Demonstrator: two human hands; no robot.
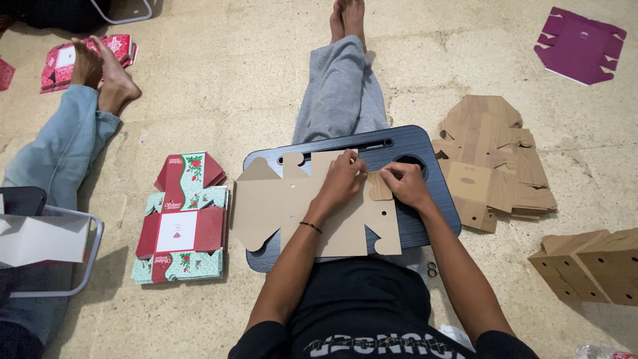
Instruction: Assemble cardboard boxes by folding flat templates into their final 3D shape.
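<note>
The flat, die-cut brown cardboard box blank (292, 206) lies plain side up on the dark wood-grain lap tray (425, 149) across the person's lap, its left flaps hanging past the tray edge. The left hand (342, 181) presses down on it, fingers together and curled at the fold, while the right hand (405, 186) pinches a small rounded tab (380, 187) between thumb and fingertips. The likeliest slip, as I judge it — the tab creasing off its score line or tearing at its narrow neck if bent too sharply; the overhanging side could also sag and skew the sheet. The card looks matte, thin and stiff, with notches and punched holes. A stack of wood-print cardboard blanks (495, 166) sits just right of the tray — red-and-green floral printed box blanks (183, 219) to the left.
</note>
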